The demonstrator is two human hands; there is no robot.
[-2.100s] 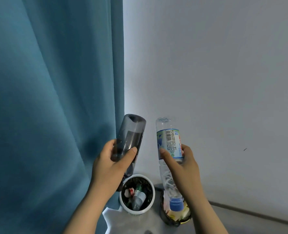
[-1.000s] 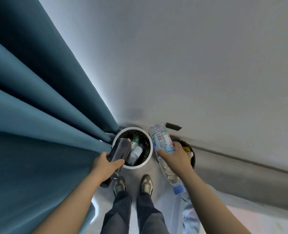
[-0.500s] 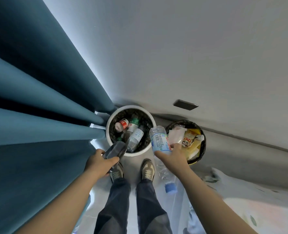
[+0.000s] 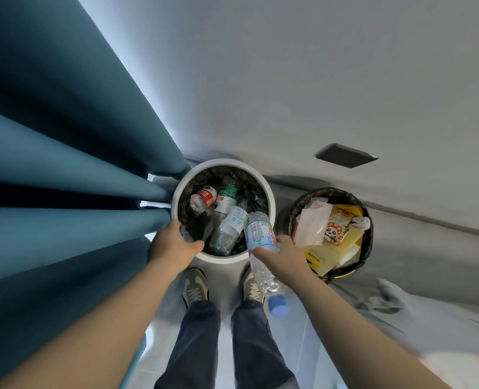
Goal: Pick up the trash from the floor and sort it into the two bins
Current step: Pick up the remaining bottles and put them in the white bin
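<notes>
Nearest the camera are the person's dark trousers [image 4: 227,346] and a pair of grey sneakers [image 4: 195,287] planted on the pale floor just short of the bins. Above the right shoe, the right hand [image 4: 284,259] is wrapped around the middle of a clear water bottle [image 4: 260,234]. The bottle's blue cap [image 4: 278,304] points back towards the body and its base tilts over the near rim of the white bin [image 4: 270,197]. The left hand [image 4: 171,248] grips a dark grey translucent bottle [image 4: 199,228], thumb and fingers curled round it, its far end reaching in over the same bin's near-left edge. Inside the white bin lie a red-labelled bottle [image 4: 204,198], a green-labelled bottle [image 4: 228,196] and a white-labelled bottle [image 4: 231,226]. Just to the right stands a black-lined bin [image 4: 368,237] holding a clear plastic bag [image 4: 312,223], a panda-printed wrapper [image 4: 335,230] and yellow packets. Beyond, a teal curtain [image 4: 64,164] hangs at left, its folds touching the white bin, against a grey wall [image 4: 288,80] bearing a dark plate [image 4: 346,155].
</notes>
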